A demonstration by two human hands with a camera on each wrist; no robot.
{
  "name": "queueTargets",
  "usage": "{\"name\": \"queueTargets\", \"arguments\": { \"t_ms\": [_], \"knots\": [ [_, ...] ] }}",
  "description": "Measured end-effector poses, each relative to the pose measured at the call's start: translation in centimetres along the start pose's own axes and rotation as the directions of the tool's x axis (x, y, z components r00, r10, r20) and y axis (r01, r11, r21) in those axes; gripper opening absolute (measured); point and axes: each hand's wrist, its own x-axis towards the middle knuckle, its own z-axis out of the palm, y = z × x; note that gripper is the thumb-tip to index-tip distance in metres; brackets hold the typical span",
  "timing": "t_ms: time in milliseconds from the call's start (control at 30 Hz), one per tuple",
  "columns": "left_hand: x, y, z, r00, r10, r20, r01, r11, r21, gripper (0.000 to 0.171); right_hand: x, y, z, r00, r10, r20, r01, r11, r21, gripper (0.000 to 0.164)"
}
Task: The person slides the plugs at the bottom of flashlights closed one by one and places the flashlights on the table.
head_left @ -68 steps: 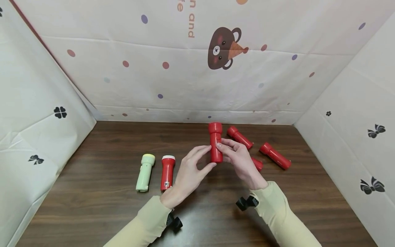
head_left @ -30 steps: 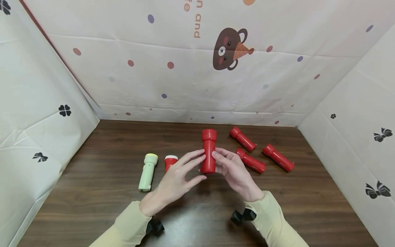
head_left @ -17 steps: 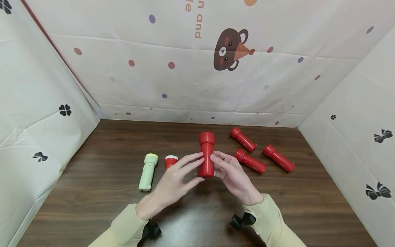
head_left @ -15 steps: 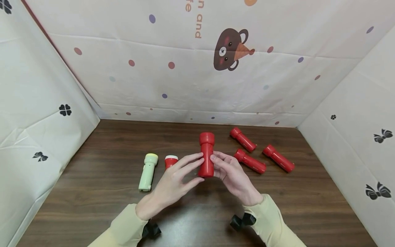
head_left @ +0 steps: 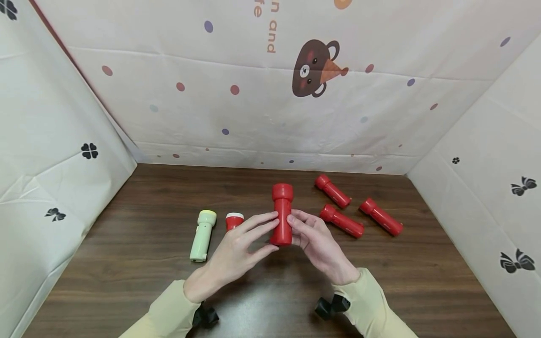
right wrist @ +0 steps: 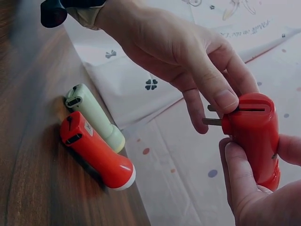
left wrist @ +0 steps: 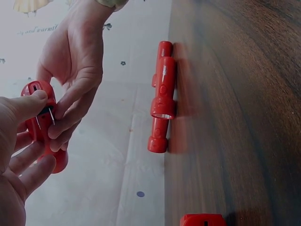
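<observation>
Before me, a red flashlight [head_left: 282, 216] is held upright above the table, lamp head up. My right hand [head_left: 319, 244] grips its body from the right, thumb on the front. My left hand [head_left: 234, 249] pinches it from the left, with fingertips at its side and the thumb [right wrist: 225, 100] on its base. Two metal plug prongs [right wrist: 212, 121] stick out from the base beside that thumb in the right wrist view. Behind my left hand, a red flashlight with a white rim [head_left: 234, 219] is partly hidden. A pale green flashlight [head_left: 202, 237] lies left of it.
Several items lie on the dark wood table [head_left: 127, 281]. At the right are three red flashlights, one at the back [head_left: 333, 190], one nearer [head_left: 342, 220] and one farther right [head_left: 381, 217]. Patterned white sheets [head_left: 253, 117] wall the back and both sides.
Both hands have brought the red flashlight nearer and slightly left, stopping almost still over the last half second. My left forearm now covers more of the white-rimmed flashlight. The view shifted slightly.
</observation>
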Motion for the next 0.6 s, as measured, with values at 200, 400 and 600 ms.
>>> {"name": "queueTargets", "arguments": {
  "t_ms": [200, 400, 600],
  "knots": [
    [-0.01, 0.08, -0.11, 1.0, 0.01, -0.003, -0.01, 1.0, 0.012, 0.061, 0.1, 0.33, 0.19, 1.0, -0.027, -0.008, 0.027, 1.0, 0.009, 0.026],
    [-0.02, -0.1, 0.03, 0.999, 0.027, -0.024, -0.026, 1.0, 0.018, 0.058, 0.16, 0.54, 0.41, 0.999, -0.049, -0.017, 0.049, 0.999, 0.01, 0.024],
    [-0.02, -0.19, 0.04, 0.999, 0.036, -0.029, -0.035, 0.999, 0.022, 0.058, 0.09, 0.51, 0.46, 0.999, -0.048, -0.02, 0.049, 0.999, 0.014, 0.021]
  ]
}}
